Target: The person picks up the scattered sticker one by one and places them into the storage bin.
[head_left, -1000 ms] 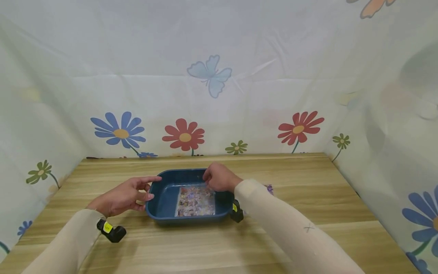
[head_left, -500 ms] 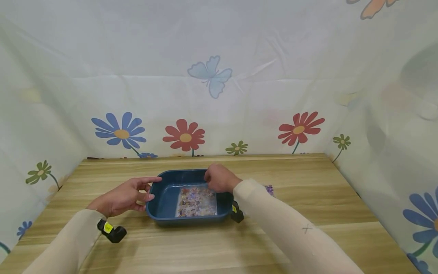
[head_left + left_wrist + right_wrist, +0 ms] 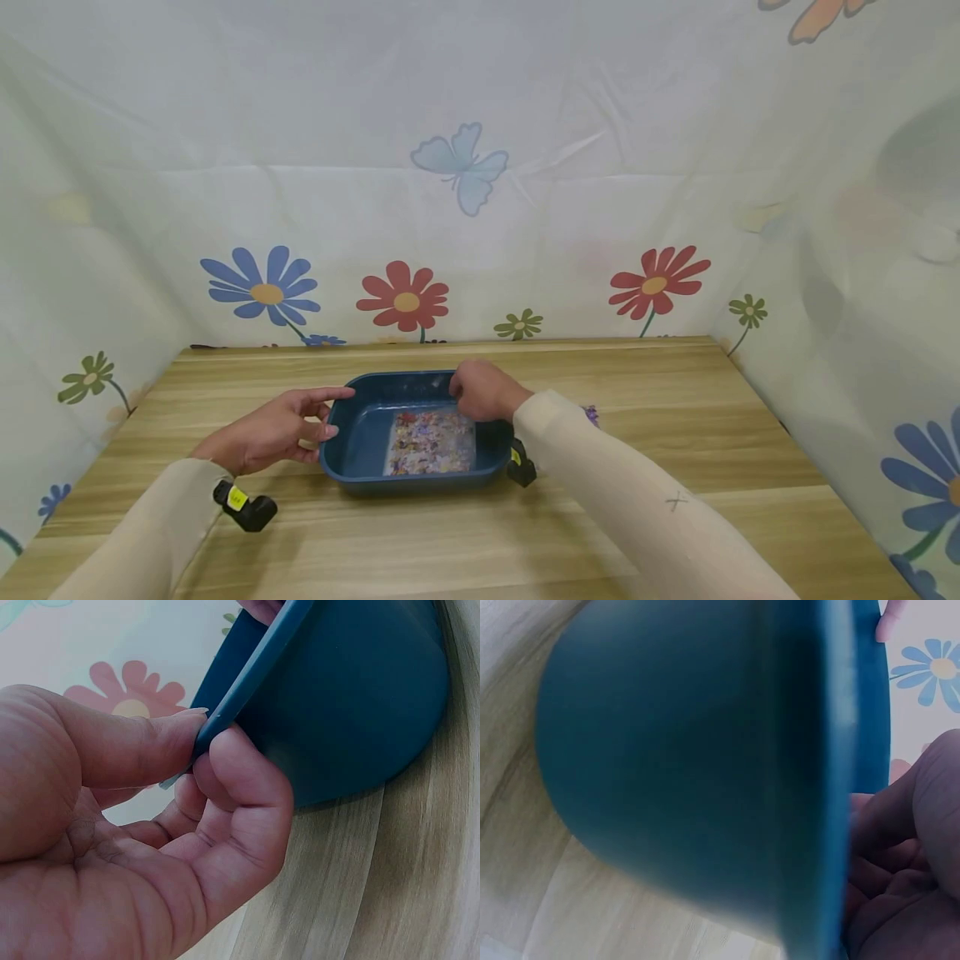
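A dark blue rectangular tub (image 3: 360, 479) stands on the wooden table. My left hand (image 3: 273, 429) is at its left end; in the left wrist view thumb and finger pinch the tub's rim (image 3: 251, 675). Inside the tub lies a flat, clear plastic-looking packet (image 3: 430, 442) of small, many-coloured bits, too small to name. My right hand (image 3: 487, 392) reaches over the tub's back right corner with fingers curled, close to the packet's upper right corner. Its fingertips are hidden in the head view, and the tub's wall (image 3: 667, 750) covers them in the right wrist view.
A small purple patterned thing (image 3: 592, 414) lies on the table (image 3: 675, 417), partly behind the right sleeve (image 3: 637, 483). A flowered cloth (image 3: 465, 275) hangs behind the table and along both sides. Black wrist cameras (image 3: 251, 510) sit on both wrists.
The right hand has shifted very slightly to the right inside the tub. The coloured bits in the packet look differently arranged. The left hand and the tub stay put.
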A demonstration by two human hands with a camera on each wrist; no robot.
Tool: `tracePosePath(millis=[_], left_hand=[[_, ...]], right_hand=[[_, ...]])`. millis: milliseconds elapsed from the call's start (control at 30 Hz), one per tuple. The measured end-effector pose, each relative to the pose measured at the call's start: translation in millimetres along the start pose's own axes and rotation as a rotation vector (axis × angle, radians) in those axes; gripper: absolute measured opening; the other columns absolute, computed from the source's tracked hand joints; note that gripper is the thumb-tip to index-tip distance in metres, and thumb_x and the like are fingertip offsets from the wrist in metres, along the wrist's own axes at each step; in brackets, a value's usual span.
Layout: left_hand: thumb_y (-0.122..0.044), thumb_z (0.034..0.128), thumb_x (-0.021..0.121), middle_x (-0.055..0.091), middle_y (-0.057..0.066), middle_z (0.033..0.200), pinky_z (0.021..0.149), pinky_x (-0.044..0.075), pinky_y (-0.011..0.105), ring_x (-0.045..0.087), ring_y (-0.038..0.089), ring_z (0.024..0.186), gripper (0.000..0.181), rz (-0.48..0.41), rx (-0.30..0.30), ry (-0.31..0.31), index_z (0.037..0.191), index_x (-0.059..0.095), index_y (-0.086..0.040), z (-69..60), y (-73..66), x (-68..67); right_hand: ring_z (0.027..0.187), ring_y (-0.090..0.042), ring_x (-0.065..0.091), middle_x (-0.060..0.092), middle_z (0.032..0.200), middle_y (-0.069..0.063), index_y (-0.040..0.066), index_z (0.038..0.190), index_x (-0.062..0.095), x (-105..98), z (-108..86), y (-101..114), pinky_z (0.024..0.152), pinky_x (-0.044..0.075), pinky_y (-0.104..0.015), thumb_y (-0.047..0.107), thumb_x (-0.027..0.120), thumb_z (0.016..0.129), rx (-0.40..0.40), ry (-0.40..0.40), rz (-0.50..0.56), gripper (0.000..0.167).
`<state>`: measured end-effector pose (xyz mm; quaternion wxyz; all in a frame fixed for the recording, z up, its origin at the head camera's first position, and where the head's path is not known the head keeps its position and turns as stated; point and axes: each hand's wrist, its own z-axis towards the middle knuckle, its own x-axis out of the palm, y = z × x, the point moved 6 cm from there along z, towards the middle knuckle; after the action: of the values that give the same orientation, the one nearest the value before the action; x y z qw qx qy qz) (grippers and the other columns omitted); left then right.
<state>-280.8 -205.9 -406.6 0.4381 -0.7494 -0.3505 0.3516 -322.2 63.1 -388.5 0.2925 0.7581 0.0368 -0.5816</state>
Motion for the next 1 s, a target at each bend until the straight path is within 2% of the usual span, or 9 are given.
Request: tracePosePath(millis=[233, 400, 467, 567, 667, 733, 833, 1000], left_hand=[[-0.006, 0.1001, 0.066, 0.047, 0.013, 0.112, 0.074, 0.058, 0.034, 0.059, 0.023, 0.088, 0.073, 0.010, 0.001, 0.000, 0.164, 0.030, -0.011, -0.5, -0.3, 0.9], [-0.006, 0.1002, 0.065, 0.047, 0.013, 0.112, 0.074, 0.058, 0.034, 0.058, 0.023, 0.089, 0.073, 0.010, -0.001, 0.001, 0.164, 0.030, -0.011, -0.7, 0.0, 1.0], [-0.005, 0.1001, 0.065, 0.047, 0.012, 0.111, 0.074, 0.058, 0.035, 0.058, 0.023, 0.089, 0.073, 0.007, -0.004, -0.002, 0.164, 0.030, -0.011, -0.6, 0.3, 0.7], [-0.004, 0.0999, 0.065, 0.046, 0.012, 0.112, 0.074, 0.058, 0.034, 0.058, 0.024, 0.090, 0.073, 0.002, -0.006, -0.005, 0.164, 0.030, -0.011, -0.5, 0.6, 0.6], [-0.004, 0.1001, 0.064, 0.046, 0.013, 0.112, 0.074, 0.058, 0.034, 0.058, 0.024, 0.091, 0.073, 0.000, -0.010, -0.011, 0.164, 0.030, -0.011, -0.3, 1.3, 0.4], [-0.004, 0.1004, 0.064, 0.046, 0.013, 0.113, 0.074, 0.058, 0.033, 0.059, 0.024, 0.091, 0.072, 0.004, -0.012, -0.012, 0.164, 0.030, -0.011, -0.3, 1.9, 0.3], [-0.004, 0.1006, 0.064, 0.046, 0.013, 0.112, 0.073, 0.057, 0.033, 0.059, 0.024, 0.089, 0.072, 0.011, -0.012, -0.009, 0.164, 0.030, -0.012, -0.3, 2.5, 0.3], [-0.005, 0.1006, 0.064, 0.046, 0.012, 0.111, 0.072, 0.057, 0.033, 0.058, 0.024, 0.088, 0.073, 0.008, -0.008, -0.005, 0.164, 0.030, -0.012, -0.3, 1.9, 1.0]], right_hand=[[0.121, -0.028, 0.070, 0.074, 0.127, -0.015, -0.002, 0.125, 0.074, -6.0, -4.7, 2.4, 0.104, 0.056, -0.043, -0.005, 0.058, 0.089, -0.097, -0.030, 0.020, 0.039], [0.111, -0.026, 0.072, 0.077, 0.118, -0.013, -0.001, 0.120, 0.077, -14.4, -10.3, -0.2, 0.099, 0.058, -0.043, -0.005, 0.058, 0.089, -0.118, -0.083, 0.084, 0.036], [0.103, -0.023, 0.073, 0.078, 0.115, -0.014, -0.001, 0.117, 0.077, -17.0, -12.3, -4.2, 0.093, 0.061, -0.041, -0.004, 0.061, 0.090, -0.096, -0.098, 0.176, 0.032], [0.091, -0.020, 0.074, 0.077, 0.112, -0.018, -0.002, 0.116, 0.077, -18.8, -15.8, -11.8, 0.083, 0.063, -0.036, -0.004, 0.067, 0.089, -0.053, -0.105, 0.375, 0.028], [0.087, -0.028, 0.076, 0.074, 0.115, -0.026, -0.006, 0.118, 0.074, -19.7, -20.0, -17.9, 0.077, 0.064, -0.036, -0.006, 0.069, 0.089, -0.017, -0.093, 0.597, 0.029], [0.091, -0.033, 0.076, 0.072, 0.118, -0.029, -0.007, 0.120, 0.072, -21.3, -23.3, -20.5, 0.079, 0.064, -0.038, -0.006, 0.068, 0.090, -0.009, -0.088, 0.695, 0.030], [0.098, -0.039, 0.076, 0.070, 0.121, -0.032, -0.008, 0.123, 0.071, -25.1, -28.3, -22.4, 0.082, 0.064, -0.042, -0.006, 0.067, 0.093, -0.012, -0.080, 0.762, 0.031], [0.105, -0.044, 0.074, 0.068, 0.124, -0.033, -0.009, 0.126, 0.069, -31.8, -34.7, -27.1, 0.085, 0.064, -0.045, -0.007, 0.065, 0.094, -0.030, -0.079, 0.812, 0.032]])
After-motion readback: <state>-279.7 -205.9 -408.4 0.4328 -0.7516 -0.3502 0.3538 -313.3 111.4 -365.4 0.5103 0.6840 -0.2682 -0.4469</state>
